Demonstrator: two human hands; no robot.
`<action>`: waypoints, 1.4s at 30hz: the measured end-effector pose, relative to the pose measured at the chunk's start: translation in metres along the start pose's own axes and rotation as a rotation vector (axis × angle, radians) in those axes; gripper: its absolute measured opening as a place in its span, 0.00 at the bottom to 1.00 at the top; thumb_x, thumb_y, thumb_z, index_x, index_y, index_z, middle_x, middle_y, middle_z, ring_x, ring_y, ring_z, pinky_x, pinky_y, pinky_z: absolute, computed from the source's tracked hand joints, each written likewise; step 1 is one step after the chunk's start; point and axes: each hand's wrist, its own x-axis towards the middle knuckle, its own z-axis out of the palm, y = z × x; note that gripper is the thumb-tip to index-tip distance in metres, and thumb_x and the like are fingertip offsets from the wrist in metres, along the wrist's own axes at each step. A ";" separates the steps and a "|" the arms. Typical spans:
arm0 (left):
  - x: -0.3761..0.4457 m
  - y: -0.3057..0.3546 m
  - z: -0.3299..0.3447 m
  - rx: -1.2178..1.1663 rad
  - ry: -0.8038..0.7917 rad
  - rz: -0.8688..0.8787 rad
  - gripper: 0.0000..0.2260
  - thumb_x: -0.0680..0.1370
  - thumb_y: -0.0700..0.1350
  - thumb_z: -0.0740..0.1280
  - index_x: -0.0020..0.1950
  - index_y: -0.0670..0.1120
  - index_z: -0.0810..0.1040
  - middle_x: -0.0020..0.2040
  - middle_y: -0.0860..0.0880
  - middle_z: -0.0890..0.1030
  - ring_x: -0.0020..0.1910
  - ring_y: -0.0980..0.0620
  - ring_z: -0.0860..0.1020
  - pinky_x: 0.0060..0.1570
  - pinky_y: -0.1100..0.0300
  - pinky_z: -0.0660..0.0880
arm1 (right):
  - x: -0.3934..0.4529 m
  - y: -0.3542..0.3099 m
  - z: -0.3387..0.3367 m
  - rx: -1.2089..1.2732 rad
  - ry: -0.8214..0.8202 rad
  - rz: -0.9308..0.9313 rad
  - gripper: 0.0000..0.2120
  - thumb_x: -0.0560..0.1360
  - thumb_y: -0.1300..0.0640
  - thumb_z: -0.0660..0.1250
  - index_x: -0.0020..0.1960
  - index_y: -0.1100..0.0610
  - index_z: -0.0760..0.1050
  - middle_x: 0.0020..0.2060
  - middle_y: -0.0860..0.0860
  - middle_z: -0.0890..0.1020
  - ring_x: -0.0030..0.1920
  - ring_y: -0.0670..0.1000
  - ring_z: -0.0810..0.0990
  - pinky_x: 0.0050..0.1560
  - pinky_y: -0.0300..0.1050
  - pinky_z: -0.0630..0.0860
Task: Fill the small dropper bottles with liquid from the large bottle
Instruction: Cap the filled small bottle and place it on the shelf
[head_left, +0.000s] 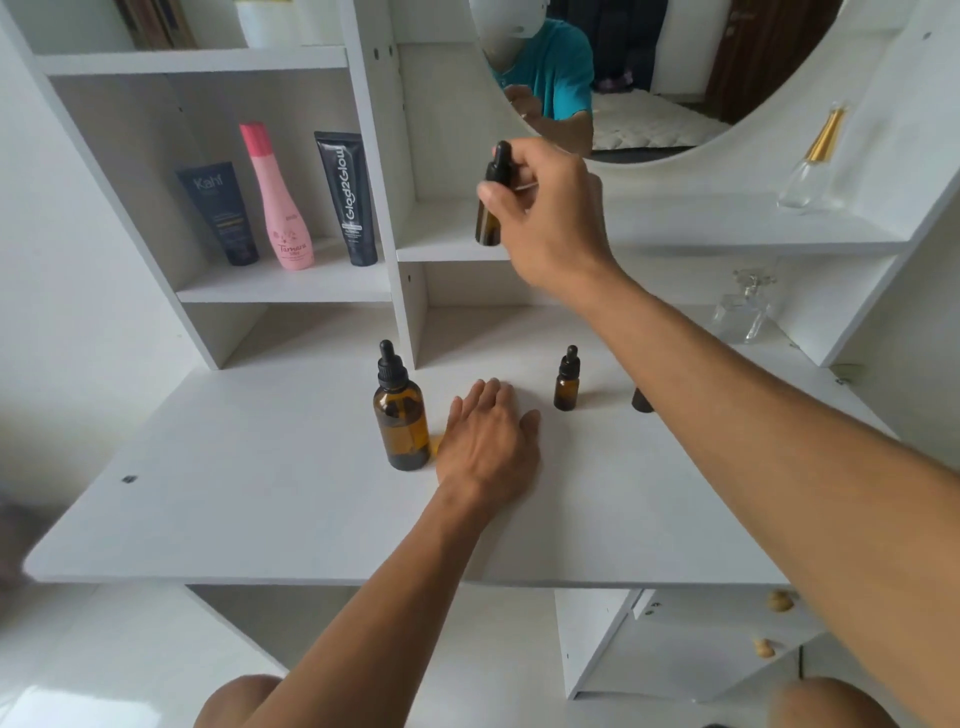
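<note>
White vanity desk (260, 493), shelves behind, a round mirror (675, 78) above. The right hand (550, 218) is up at the shelf, fingers wrapped around a small dropper bottle (491, 208), cap on, likely fetching it down for filling. The left hand (488, 441) lies flat and loose, gripping nothing, just beside the large bottle (400, 415), probably to steady it. Another small bottle (567, 382) waits capped, and a third (641, 400) peeks from behind the forearm.

"Kahf" on dark tube (223, 213), "Tamara" on pink bottle (280, 208), "Glad2Glow" on black tube (347, 200)
</note>
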 end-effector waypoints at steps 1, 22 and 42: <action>0.001 0.000 0.001 0.007 -0.011 -0.003 0.21 0.85 0.54 0.53 0.71 0.42 0.69 0.73 0.45 0.71 0.76 0.44 0.64 0.78 0.46 0.58 | 0.010 0.001 0.008 -0.003 -0.002 -0.004 0.10 0.77 0.56 0.71 0.56 0.58 0.79 0.46 0.50 0.85 0.47 0.49 0.84 0.52 0.46 0.81; -0.005 0.005 -0.003 0.016 -0.026 0.004 0.27 0.86 0.53 0.49 0.82 0.42 0.56 0.84 0.46 0.55 0.83 0.48 0.49 0.82 0.49 0.45 | 0.049 0.010 0.069 -0.063 -0.118 0.048 0.13 0.77 0.56 0.71 0.60 0.59 0.79 0.52 0.54 0.85 0.52 0.52 0.83 0.50 0.39 0.79; -0.005 0.001 0.000 0.014 -0.009 0.018 0.26 0.86 0.53 0.51 0.81 0.41 0.60 0.83 0.46 0.59 0.83 0.48 0.52 0.81 0.50 0.47 | -0.003 0.015 -0.013 0.002 0.038 0.020 0.08 0.75 0.59 0.72 0.54 0.58 0.81 0.42 0.48 0.82 0.38 0.40 0.79 0.45 0.27 0.76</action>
